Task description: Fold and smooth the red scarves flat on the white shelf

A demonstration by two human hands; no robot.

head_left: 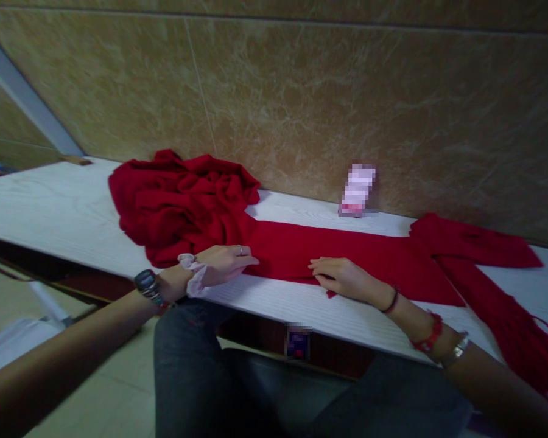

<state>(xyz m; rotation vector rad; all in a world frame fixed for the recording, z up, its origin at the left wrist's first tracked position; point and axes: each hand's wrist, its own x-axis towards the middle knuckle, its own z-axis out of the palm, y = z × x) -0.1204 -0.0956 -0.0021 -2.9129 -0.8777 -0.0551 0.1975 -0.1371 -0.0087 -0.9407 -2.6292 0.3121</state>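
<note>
A long red cloth (356, 249) lies flat across a white table, its left end bunched into a large pile. My left hand (228, 263) rests on the cloth's near edge beside the pile, with its fingers close together; whether they pinch any fabric is hidden. Farther right, my right hand (340, 277) touches the near edge of the flat strip, fingers spread a little and palm down. A tiny red scrap (331, 294) shows just under the right hand. At the right end a folded red piece with a fringe (525, 340) hangs toward the table's front edge.
A phone-like object (358, 190), blurred out, leans against the tiled wall (301, 109) behind the white table (41, 207). A small brown block (77, 160) sits at the table's far left corner. My legs (187, 365) are under the front edge.
</note>
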